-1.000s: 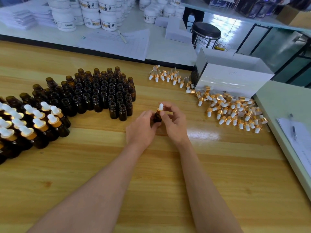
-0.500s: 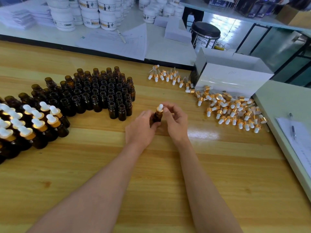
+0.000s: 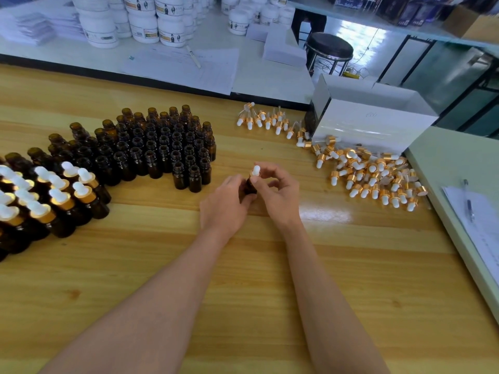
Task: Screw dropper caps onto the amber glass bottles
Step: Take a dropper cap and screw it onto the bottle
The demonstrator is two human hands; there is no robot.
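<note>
Head view looks down on a wooden table (image 3: 81,279) that fills most of the frame. A white counter (image 3: 256,76) runs along its far edge, carrying stacked white jars (image 3: 140,20) and loose sheets of paper (image 3: 189,66). A pale green surface (image 3: 442,168) butts against the table's right side and carries more paper with a pen (image 3: 468,201) on top. A round black stool (image 3: 329,45) stands beyond the counter.

A white box (image 3: 372,125) sits at the table's far right corner. Left of centre, open amber bottles (image 3: 162,147) stand upright in a tight block, touching one another. At the left edge, just beside that block, stands a group of capped bottles (image 3: 54,201) with gold collars and white bulbs.

A heap of loose dropper caps (image 3: 372,176) lies in front of the box, and a short row of caps (image 3: 270,121) lies to the box's left.

Both forearms reach in from the bottom edge and meet near the table's middle. The left hand (image 3: 224,209) curls round the body of one amber bottle (image 3: 250,186), holding it upright just above the table, near the front corner of the open block. The right hand (image 3: 280,195) pinches that bottle's dropper cap (image 3: 256,170) between thumb and curled fingers, just under the white bulb. The cap sits on the bottle's neck; how far it is threaded cannot be told.
</note>
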